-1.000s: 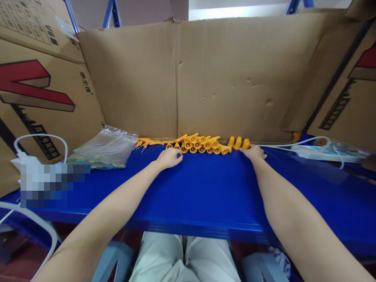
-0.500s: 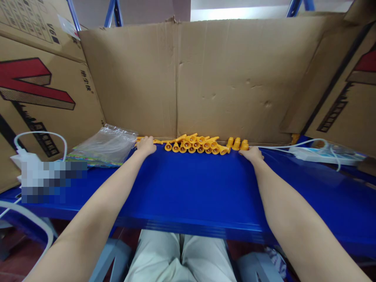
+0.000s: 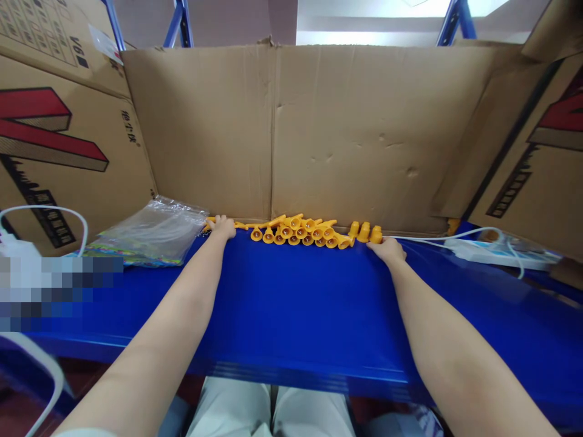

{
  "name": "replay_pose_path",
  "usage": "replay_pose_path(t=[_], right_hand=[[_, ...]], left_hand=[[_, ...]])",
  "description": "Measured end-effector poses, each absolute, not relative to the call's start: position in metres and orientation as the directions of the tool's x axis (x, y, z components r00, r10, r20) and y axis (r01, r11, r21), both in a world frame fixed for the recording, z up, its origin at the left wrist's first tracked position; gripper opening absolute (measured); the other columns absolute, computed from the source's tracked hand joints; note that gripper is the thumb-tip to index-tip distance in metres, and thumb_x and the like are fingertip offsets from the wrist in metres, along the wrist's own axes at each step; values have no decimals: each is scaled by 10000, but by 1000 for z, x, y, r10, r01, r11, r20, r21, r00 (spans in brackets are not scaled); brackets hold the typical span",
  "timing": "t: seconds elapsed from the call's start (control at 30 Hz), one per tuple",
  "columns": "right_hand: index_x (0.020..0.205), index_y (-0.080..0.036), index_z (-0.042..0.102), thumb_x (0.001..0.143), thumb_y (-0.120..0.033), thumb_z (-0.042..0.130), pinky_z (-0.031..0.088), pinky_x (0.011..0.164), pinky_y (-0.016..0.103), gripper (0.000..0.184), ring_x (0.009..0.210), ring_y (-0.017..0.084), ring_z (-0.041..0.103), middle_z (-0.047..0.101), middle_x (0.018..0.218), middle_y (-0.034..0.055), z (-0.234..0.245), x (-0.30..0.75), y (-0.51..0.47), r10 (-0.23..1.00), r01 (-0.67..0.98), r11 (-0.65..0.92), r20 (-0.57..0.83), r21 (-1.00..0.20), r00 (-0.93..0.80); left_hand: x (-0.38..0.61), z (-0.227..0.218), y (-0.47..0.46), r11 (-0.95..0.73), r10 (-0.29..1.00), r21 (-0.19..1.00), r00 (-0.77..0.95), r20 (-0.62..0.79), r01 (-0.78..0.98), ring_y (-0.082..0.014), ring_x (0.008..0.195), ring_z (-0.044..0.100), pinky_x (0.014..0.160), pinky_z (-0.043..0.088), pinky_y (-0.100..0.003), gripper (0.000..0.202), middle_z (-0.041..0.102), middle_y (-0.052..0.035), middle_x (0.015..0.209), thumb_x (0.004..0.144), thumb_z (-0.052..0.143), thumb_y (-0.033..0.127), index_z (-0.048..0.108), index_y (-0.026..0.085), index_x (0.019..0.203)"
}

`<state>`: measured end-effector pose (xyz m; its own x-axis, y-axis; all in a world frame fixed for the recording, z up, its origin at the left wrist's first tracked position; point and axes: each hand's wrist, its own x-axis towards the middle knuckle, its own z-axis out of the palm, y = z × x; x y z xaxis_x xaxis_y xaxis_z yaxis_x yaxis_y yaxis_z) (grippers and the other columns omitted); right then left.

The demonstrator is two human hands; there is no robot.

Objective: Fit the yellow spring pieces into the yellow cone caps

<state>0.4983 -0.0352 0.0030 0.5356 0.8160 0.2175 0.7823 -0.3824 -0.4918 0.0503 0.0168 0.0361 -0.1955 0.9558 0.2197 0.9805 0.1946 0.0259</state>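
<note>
My left hand (image 3: 223,227) reaches to the back left of the blue table, its fingers curled over thin yellow plastic sticks (image 3: 241,226) by the cardboard. At the back right, my right hand (image 3: 387,249) has its fingertips on the rightmost of three small yellow cup-shaped pieces (image 3: 376,233); the grip is partly hidden. Between my hands lies a stacked pile of yellow horn-shaped plastic pieces (image 3: 308,232), their round open ends facing me. Small shiny spots show inside the openings.
A brown cardboard panel (image 3: 346,133) stands behind the pieces, with printed boxes (image 3: 54,152) at the side. Clear plastic bags (image 3: 155,230) lie left of my left hand. A white power strip (image 3: 501,254) with cables lies right. The blue table (image 3: 296,315) has its edge before me.
My view has tilted and shifted slightly. The rightmost yellow cup-shaped piece now stands a little apart at my right hand's fingertips. My left hand stays by the yellow sticks.
</note>
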Motion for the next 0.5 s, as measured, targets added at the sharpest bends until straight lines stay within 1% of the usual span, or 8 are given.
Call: replay_pose_path(t=[0.1, 0.17, 0.27, 0.33, 0.43, 0.47, 0.5], right_hand=[[954, -232, 693, 743, -429, 662, 503, 816, 413, 290, 1020, 308, 656, 707, 1047, 114, 5, 497, -37, 821, 784, -381, 210, -490, 531], [988, -216, 693, 750, -429, 659, 499, 828, 393, 322, 1034, 303, 650, 700, 1068, 122, 6, 496, -38, 821, 781, -389, 200, -489, 534], [1033, -208, 680, 764, -449, 640, 484, 861, 391, 363, 1077, 303, 630, 688, 1107, 113, 7, 495, -40, 828, 781, -391, 185, -488, 530], [1036, -211, 674, 769, -446, 634, 477, 871, 406, 357, 1092, 307, 622, 685, 1112, 109, 7, 495, -39, 833, 784, -381, 185, -491, 521], [981, -190, 672, 749, -421, 661, 482, 845, 432, 327, 1079, 328, 624, 683, 1068, 134, 5, 499, -35, 826, 771, -383, 184, -509, 533], [955, -179, 669, 736, -402, 675, 482, 833, 456, 313, 1070, 349, 624, 681, 1042, 151, 4, 500, -34, 836, 776, -347, 202, -526, 510], [933, -173, 664, 722, -384, 689, 480, 826, 486, 299, 1061, 371, 623, 678, 1018, 165, 3, 502, -32, 848, 784, -300, 224, -544, 480]], left_hand=[[53, 33, 21, 186, 954, 46, -191, 232, 982, -355, 1331, 324, 1077, 139, -634, 403, 502, -181, 1341, 805, 496, 247, 618, 199, 1186], [55, 31, 23, 180, 953, 64, -190, 237, 982, -365, 1325, 325, 1072, 110, -657, 372, 511, -186, 1330, 790, 527, 253, 635, 191, 1141], [57, 30, 26, 170, 939, 130, -201, 280, 977, -372, 1314, 336, 1080, 104, -646, 325, 537, -190, 1292, 762, 564, 242, 655, 172, 1066], [57, 33, 28, 162, 905, 237, -240, 351, 958, -359, 1297, 363, 1084, 143, -619, 311, 561, -180, 1263, 745, 569, 211, 649, 171, 1043], [56, 45, 31, 142, 811, 478, -379, 446, 867, -330, 1268, 408, 1044, 249, -588, 297, 588, -151, 1242, 741, 559, 177, 617, 189, 1032], [55, 51, 32, 123, 780, 548, -421, 462, 828, -324, 1254, 424, 1021, 287, -575, 273, 602, -137, 1225, 745, 559, 180, 609, 197, 1013], [54, 57, 32, 101, 766, 590, -441, 468, 801, -321, 1232, 446, 991, 327, -554, 241, 618, -126, 1197, 750, 559, 192, 604, 202, 986]])
